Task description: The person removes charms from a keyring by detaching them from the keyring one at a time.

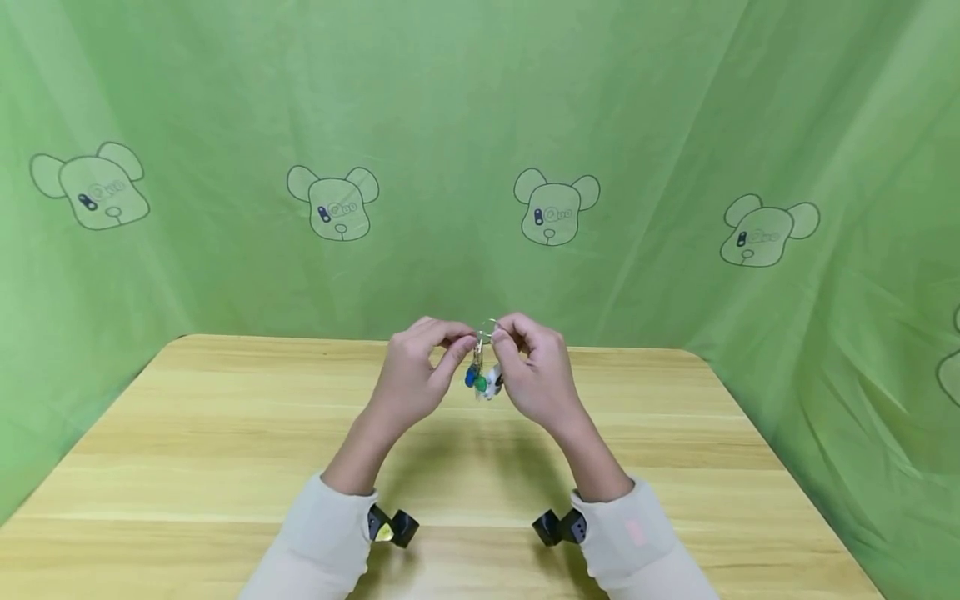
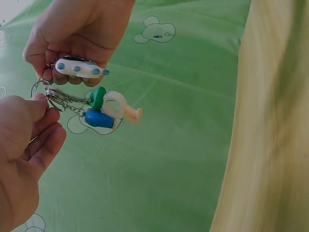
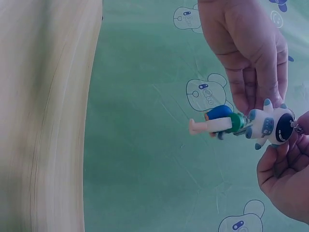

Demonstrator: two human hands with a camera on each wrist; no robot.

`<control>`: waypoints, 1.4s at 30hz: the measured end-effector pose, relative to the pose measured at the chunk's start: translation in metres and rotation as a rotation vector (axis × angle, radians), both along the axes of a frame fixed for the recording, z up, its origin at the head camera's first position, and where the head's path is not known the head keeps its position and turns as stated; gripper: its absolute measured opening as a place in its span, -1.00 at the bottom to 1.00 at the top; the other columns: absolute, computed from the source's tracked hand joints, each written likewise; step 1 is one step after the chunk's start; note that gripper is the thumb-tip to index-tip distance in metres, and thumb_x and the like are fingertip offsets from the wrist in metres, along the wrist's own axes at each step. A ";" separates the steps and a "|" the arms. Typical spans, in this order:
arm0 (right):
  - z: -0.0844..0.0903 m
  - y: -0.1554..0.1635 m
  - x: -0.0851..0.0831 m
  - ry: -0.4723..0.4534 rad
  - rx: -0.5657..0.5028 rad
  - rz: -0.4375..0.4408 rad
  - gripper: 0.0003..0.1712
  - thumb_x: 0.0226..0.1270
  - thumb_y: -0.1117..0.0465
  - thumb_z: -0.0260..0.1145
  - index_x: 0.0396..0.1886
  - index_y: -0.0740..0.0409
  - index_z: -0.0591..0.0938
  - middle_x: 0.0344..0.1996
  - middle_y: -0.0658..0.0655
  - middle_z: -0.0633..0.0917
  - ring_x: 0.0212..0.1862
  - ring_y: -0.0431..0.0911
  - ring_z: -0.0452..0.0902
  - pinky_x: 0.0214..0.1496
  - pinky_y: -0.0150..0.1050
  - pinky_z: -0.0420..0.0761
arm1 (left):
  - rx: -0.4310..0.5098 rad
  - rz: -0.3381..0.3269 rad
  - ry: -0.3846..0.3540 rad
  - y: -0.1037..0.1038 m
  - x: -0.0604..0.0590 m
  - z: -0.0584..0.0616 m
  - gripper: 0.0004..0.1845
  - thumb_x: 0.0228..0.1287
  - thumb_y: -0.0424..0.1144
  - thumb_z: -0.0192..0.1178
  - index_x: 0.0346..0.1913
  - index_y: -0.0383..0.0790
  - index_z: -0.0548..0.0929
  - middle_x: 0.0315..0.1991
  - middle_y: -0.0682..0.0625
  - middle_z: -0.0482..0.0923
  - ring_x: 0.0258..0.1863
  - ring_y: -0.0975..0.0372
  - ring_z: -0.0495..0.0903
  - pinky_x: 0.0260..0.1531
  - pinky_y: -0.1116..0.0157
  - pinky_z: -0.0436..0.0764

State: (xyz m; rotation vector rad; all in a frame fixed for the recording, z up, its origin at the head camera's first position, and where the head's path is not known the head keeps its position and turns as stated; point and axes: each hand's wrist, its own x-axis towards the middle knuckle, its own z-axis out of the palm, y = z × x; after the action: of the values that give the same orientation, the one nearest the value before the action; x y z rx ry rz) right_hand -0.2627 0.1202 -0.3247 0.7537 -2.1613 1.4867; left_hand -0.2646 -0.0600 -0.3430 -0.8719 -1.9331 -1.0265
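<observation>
Both hands meet above the far part of the table. My left hand (image 1: pixel 412 367) pinches a metal key ring (image 2: pixel 38 88) between thumb and fingertips. Small chains (image 2: pixel 72 100) run from it to a blue charm (image 2: pixel 99 119) and a green-topped charm (image 2: pixel 98 98) with a pale lower part, and these dangle together. My right hand (image 1: pixel 536 367) pinches the short chain (image 3: pixel 297 128) of a white astronaut keychain (image 3: pixel 265 124) with a dark visor and blue-grey hands and feet. It hangs beside the other charms. The right fingertips are right at the ring's edge.
A light wood table (image 1: pixel 225 433) lies under the hands. Green cloth (image 1: pixel 450 83) printed with bear heads hangs behind and along both sides. A small black camera (image 1: pixel 405 527) sits at the left cuff, another camera (image 1: pixel 547 527) at the right.
</observation>
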 end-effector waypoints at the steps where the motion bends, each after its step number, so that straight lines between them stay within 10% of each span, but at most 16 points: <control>1: 0.000 0.000 0.000 -0.003 -0.001 0.003 -0.78 0.47 0.39 0.14 -0.42 0.20 0.60 -0.55 0.10 0.55 -0.54 -0.06 0.43 -0.52 -0.35 0.45 | 0.016 0.001 -0.003 0.000 0.000 0.000 -0.92 0.39 -0.38 0.32 -0.17 -0.34 0.75 -0.33 -0.05 0.74 -0.33 0.20 0.63 -0.32 0.30 0.67; 11: 0.001 -0.001 0.002 -0.017 0.005 0.024 -0.77 0.48 0.38 0.14 -0.39 0.21 0.64 -0.57 0.10 0.52 -0.56 -0.06 0.45 -0.57 -0.34 0.49 | 0.079 0.020 0.083 0.000 0.001 0.005 -0.94 0.36 -0.43 0.31 -0.18 -0.38 0.73 -0.31 -0.11 0.73 -0.31 0.15 0.66 -0.27 0.31 0.70; 31: 0.000 -0.001 0.003 0.014 0.036 0.014 -0.78 0.45 0.39 0.15 -0.43 0.18 0.61 -0.57 0.10 0.55 -0.51 -0.07 0.45 -0.47 -0.31 0.47 | -0.228 0.176 0.337 -0.004 0.007 0.011 -0.89 0.28 -0.57 0.28 -0.18 -0.40 0.71 -0.25 -0.16 0.73 -0.23 0.05 0.65 -0.16 0.28 0.70; 42: 0.002 0.002 0.002 -0.009 0.025 0.028 -0.79 0.50 0.36 0.16 -0.35 0.22 0.67 -0.55 0.11 0.57 -0.52 -0.06 0.48 -0.52 -0.33 0.51 | -0.057 0.024 0.016 -0.005 0.002 0.005 -0.91 0.39 -0.38 0.31 -0.15 -0.35 0.74 -0.30 -0.07 0.74 -0.31 0.19 0.62 -0.29 0.33 0.64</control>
State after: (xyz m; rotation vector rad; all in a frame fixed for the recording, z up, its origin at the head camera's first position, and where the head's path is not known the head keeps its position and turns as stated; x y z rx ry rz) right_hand -0.2608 0.1224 -0.3230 0.7906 -2.1885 1.4825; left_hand -0.2621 -0.0654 -0.3377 -0.8836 -1.9631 -0.9525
